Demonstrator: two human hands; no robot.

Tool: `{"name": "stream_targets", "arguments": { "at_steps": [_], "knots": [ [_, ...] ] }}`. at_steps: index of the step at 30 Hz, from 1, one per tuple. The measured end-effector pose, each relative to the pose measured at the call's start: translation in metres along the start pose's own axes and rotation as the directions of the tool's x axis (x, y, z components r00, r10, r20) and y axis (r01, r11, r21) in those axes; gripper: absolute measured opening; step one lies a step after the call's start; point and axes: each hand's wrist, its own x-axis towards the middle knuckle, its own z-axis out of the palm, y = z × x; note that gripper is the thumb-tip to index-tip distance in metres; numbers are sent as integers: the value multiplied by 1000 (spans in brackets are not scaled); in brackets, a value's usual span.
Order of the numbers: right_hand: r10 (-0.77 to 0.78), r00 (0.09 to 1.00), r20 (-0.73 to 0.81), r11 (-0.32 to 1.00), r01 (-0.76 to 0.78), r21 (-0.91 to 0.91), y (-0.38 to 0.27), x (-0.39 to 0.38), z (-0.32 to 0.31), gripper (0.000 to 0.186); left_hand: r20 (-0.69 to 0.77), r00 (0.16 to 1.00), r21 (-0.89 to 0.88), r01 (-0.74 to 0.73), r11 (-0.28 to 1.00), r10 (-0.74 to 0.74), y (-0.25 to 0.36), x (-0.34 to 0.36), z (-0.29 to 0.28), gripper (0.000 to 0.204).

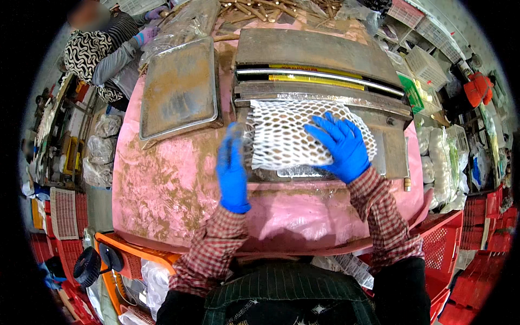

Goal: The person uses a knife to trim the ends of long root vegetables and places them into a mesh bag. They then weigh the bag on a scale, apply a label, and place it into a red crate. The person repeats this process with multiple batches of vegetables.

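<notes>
A white foam net sleeve [284,132] lies across the front of a metal wrapping machine [319,49], with brown showing through its holes. What is inside it is mostly covered, so I cannot tell its kind. My right hand [342,147], in a blue glove, rests on the sleeve's right part with its fingers spread. At the sleeve's left end is my gloved left hand [232,176], upright with fingers stretched out. Something thin and clear, like plastic film, shows between that hand and the sleeve; whether they touch is hard to tell.
Left of the machine stands a soiled platform scale [181,89] on a pink table cover [157,184]. Long brown roots [254,10] are heaped at the far end. A person [105,54] works at far left. An orange basket [111,238] and a red crate [441,249] flank me.
</notes>
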Motion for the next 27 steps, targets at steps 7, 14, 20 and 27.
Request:
{"name": "stream_targets", "arguments": {
  "at_steps": [7,14,20,27],
  "knots": [
    [-46,991,-128,999,42,-30,0,-6,1,65,133,937,509,214,834,-322,-2,-81,-38,32],
    [-80,993,-91,994,74,-75,7,9,-7,58,371,680,47,666,744,-632,-48,-87,23,36],
    [-37,999,31,980,43,-197,-11,-15,3,72,658,402,173,743,647,-637,-39,-69,40,24],
    [-80,993,-90,986,66,-154,2,7,0,64,812,310,304,498,812,-494,-11,-53,12,29]
  ]
}}
